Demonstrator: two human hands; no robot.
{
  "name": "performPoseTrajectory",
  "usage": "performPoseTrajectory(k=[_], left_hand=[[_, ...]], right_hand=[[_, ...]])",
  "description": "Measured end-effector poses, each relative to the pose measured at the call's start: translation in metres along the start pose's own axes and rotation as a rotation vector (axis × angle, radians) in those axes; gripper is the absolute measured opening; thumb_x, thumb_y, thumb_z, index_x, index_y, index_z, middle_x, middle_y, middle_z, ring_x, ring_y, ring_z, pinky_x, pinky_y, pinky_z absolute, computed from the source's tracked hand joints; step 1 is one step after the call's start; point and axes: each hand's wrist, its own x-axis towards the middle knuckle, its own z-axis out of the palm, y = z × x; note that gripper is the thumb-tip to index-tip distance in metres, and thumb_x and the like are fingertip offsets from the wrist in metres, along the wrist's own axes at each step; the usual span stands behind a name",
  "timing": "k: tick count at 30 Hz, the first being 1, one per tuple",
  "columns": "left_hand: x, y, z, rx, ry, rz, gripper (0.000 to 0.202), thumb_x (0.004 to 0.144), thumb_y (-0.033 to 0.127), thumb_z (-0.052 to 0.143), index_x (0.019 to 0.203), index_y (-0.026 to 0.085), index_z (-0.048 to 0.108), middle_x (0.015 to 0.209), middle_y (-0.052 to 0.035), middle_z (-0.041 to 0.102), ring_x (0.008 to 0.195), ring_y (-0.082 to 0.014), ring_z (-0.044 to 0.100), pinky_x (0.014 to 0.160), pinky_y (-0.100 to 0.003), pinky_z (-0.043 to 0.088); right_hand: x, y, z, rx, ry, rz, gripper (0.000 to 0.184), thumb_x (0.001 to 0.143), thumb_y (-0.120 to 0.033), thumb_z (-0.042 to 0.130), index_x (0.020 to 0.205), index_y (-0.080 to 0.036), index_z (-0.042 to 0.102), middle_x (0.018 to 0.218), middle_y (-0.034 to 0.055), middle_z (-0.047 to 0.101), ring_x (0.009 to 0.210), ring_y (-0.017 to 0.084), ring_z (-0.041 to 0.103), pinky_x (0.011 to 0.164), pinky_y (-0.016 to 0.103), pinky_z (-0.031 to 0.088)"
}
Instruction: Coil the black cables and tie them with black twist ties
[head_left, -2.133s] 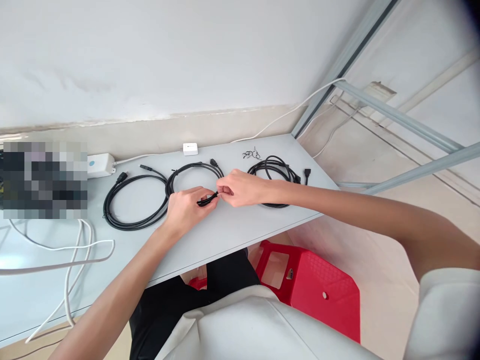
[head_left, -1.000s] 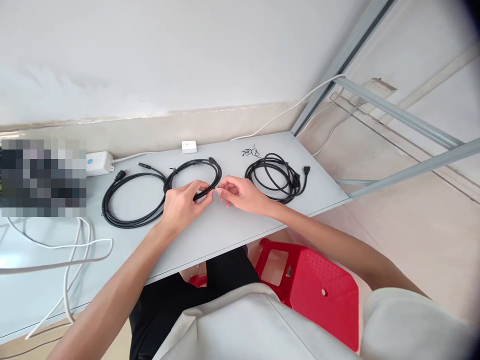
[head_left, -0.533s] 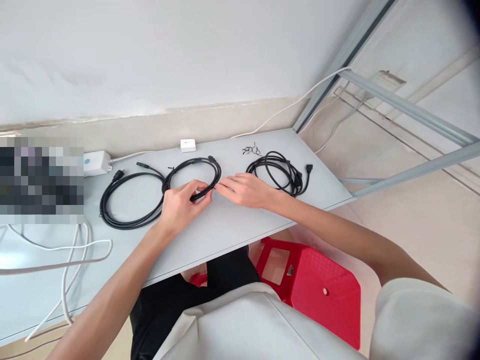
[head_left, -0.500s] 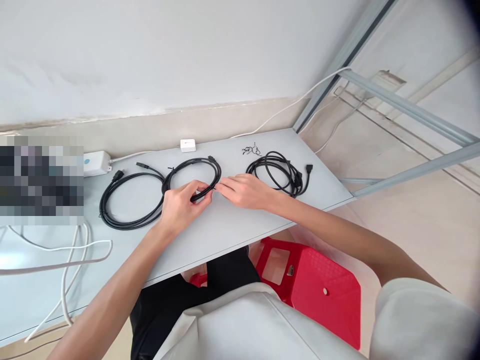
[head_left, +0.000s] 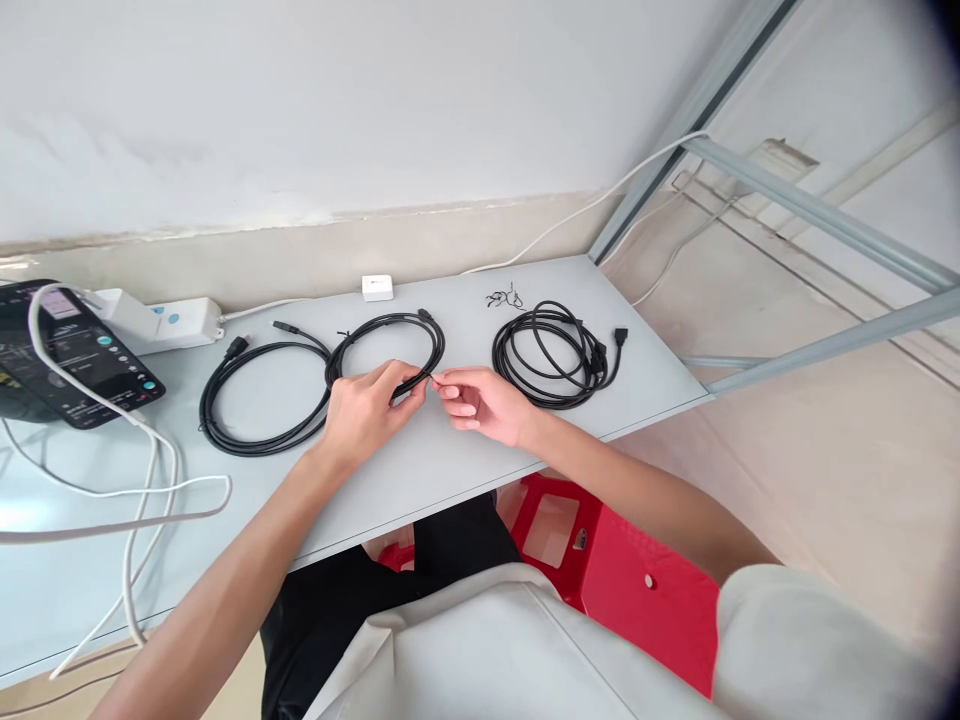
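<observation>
You are holding the middle black coil (head_left: 441, 350) over the bench (head_left: 457, 470) by its near right edge — your left hand (head_left: 367, 408) is pinching the bundled strands between thumb and fingers. At that same edge, your right hand (head_left: 480, 402) is pinching what seems to be a thin dark tie (head_left: 433, 378), too small to make out well, with the other fingers curling loosely. The left coil (head_left: 259, 446) is lying against the held one; the right coil (head_left: 598, 362) is resting beyond your right hand, loose ties (head_left: 505, 298) lying behind it. Farther back, a white box (head_left: 377, 288) is sitting near the wall (head_left: 360, 130).
</observation>
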Motion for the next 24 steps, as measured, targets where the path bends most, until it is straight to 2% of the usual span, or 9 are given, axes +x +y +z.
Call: performPoseTrajectory(k=[3,5,6,9,11,14,17,20,24], left_hand=[[0.002,-0.001,-0.001,0.039,0.005,0.047,0.013,0.107,0.031,0.068,0.1,0.023,0.076,0.079,0.0018,0.081,0.052,-0.0101,0.059,0.054,-0.029,0.037],[0.003,-0.001,-0.002,0.044,0.005,0.048,0.014,0.107,0.031,0.068,0.098,0.023,0.076,0.079,0.0015,0.081,0.054,-0.0104,0.061,0.054,-0.029,0.037],[0.003,-0.001,-0.003,0.041,0.006,0.034,0.014,0.106,0.031,0.068,0.098,0.023,0.076,0.081,0.001,0.082,0.055,-0.0105,0.063,0.055,-0.028,0.038],[0.004,-0.001,-0.005,0.022,0.014,-0.006,0.013,0.105,0.03,0.068,0.098,0.022,0.076,0.088,-0.0004,0.084,0.058,-0.0105,0.066,0.056,-0.027,0.041],[0.004,-0.001,-0.006,0.005,0.012,-0.009,0.011,0.104,0.029,0.068,0.099,0.022,0.076,0.089,-0.0001,0.084,0.058,-0.0103,0.066,0.056,-0.027,0.041],[0.003,-0.002,-0.005,-0.006,0.012,0.005,0.01,0.104,0.028,0.069,0.101,0.023,0.076,0.089,0.0011,0.084,0.058,-0.01,0.067,0.056,-0.027,0.041],[0.002,-0.003,-0.004,-0.007,0.03,0.013,0.009,0.105,0.028,0.069,0.102,0.023,0.076,0.089,0.0011,0.084,0.06,-0.0104,0.069,0.057,-0.027,0.043],[0.003,-0.003,-0.003,-0.008,0.046,0.03,0.007,0.105,0.027,0.071,0.102,0.023,0.076,0.09,0.0013,0.085,0.062,-0.0107,0.071,0.057,-0.026,0.044],[0.003,-0.001,-0.004,0.002,0.061,0.05,0.006,0.105,0.026,0.072,0.101,0.023,0.075,0.088,0.0025,0.084,0.06,-0.01,0.07,0.057,-0.027,0.043]], right_hand=[[0.001,0.011,0.005,0.157,-0.026,0.02,0.018,0.092,-0.023,0.077,0.088,-0.017,0.06,0.071,-0.0084,0.039,0.054,0.006,0.023,0.043,0.019,0.027],[0.001,0.019,0.009,0.083,-0.002,-0.049,0.02,0.098,-0.031,0.071,0.09,-0.02,0.057,0.072,-0.0079,0.039,0.053,0.007,0.027,0.045,0.021,0.031],[0.001,0.023,0.01,-0.024,0.021,-0.111,0.023,0.101,-0.037,0.069,0.091,-0.021,0.056,0.074,-0.0072,0.042,0.053,0.008,0.033,0.046,0.022,0.035],[-0.001,0.027,0.005,-0.596,0.106,-0.414,0.03,0.106,-0.051,0.068,0.106,-0.023,0.056,0.087,-0.0026,0.06,0.062,0.012,0.056,0.057,0.027,0.047],[-0.001,0.023,-0.005,-1.061,0.149,-0.679,0.03,0.109,-0.05,0.065,0.12,-0.023,0.058,0.103,0.0034,0.07,0.074,0.015,0.064,0.065,0.028,0.05],[0.0,0.012,-0.022,-1.626,0.125,-1.012,0.022,0.116,-0.036,0.054,0.128,-0.02,0.063,0.118,0.0119,0.074,0.086,0.018,0.068,0.071,0.031,0.051],[0.003,0.002,-0.032,-1.94,0.059,-1.201,0.024,0.116,-0.018,0.047,0.122,-0.02,0.069,0.116,0.0124,0.075,0.09,0.019,0.069,0.076,0.034,0.053],[0.004,-0.004,-0.036,-2.045,0.034,-1.263,0.032,0.113,-0.009,0.044,0.119,-0.02,0.073,0.111,0.0108,0.076,0.088,0.02,0.069,0.076,0.035,0.052],[0.003,-0.009,-0.038,-2.037,0.042,-1.209,0.036,0.113,-0.007,0.042,0.121,-0.021,0.075,0.109,0.0107,0.075,0.087,0.021,0.068,0.077,0.036,0.052]])
